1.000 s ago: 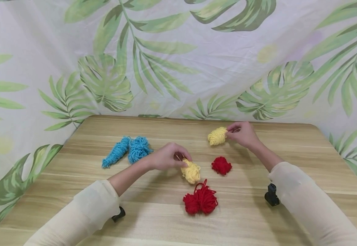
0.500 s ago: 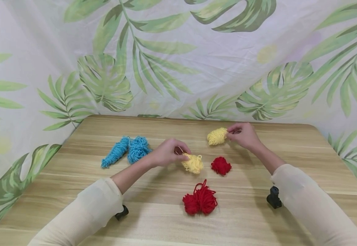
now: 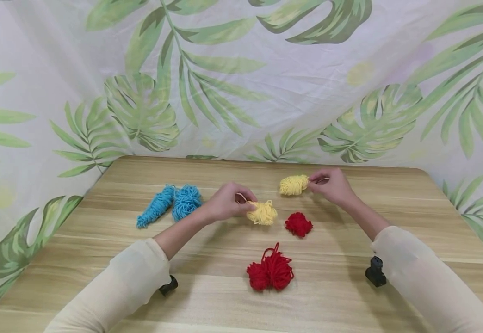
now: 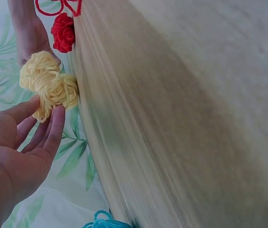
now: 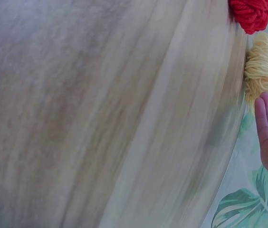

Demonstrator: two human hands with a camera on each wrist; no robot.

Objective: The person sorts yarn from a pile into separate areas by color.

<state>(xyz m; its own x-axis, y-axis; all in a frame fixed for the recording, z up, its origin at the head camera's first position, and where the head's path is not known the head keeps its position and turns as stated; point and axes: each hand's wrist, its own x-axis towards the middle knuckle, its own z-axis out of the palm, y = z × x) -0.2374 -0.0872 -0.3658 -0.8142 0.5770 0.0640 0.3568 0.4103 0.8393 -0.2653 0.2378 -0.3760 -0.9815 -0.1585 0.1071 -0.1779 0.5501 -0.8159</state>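
My left hand [image 3: 230, 202] pinches one end of a pale yellow yarn bundle [image 3: 263, 213] between thumb and fingertips; in the left wrist view this yarn bundle [image 4: 48, 83] hides part of the other hand. At the back right, my right hand [image 3: 330, 185] pinches the end of a second yellow yarn bundle [image 3: 293, 185]. The right wrist view has this bundle [image 5: 263, 66] at its right edge, by the fingertips. A small red yarn ball [image 3: 299, 225] lies on the table between the hands. Nearer the front are red yarn bundles [image 3: 270, 270] with a loop sticking up.
Two blue yarn bundles lie side by side at the left: a long tapered one [image 3: 156, 206] and a rounder one [image 3: 187, 202], partly behind the left forearm. All rest on a wooden table [image 3: 208, 296]. A leaf-patterned cloth [image 3: 225, 92] hangs behind its far edge.
The left hand has moved up and slightly right, carrying its yellow bundle away from the front red yarn; the bundle has swung more level. The right hand and its bundle have barely shifted.
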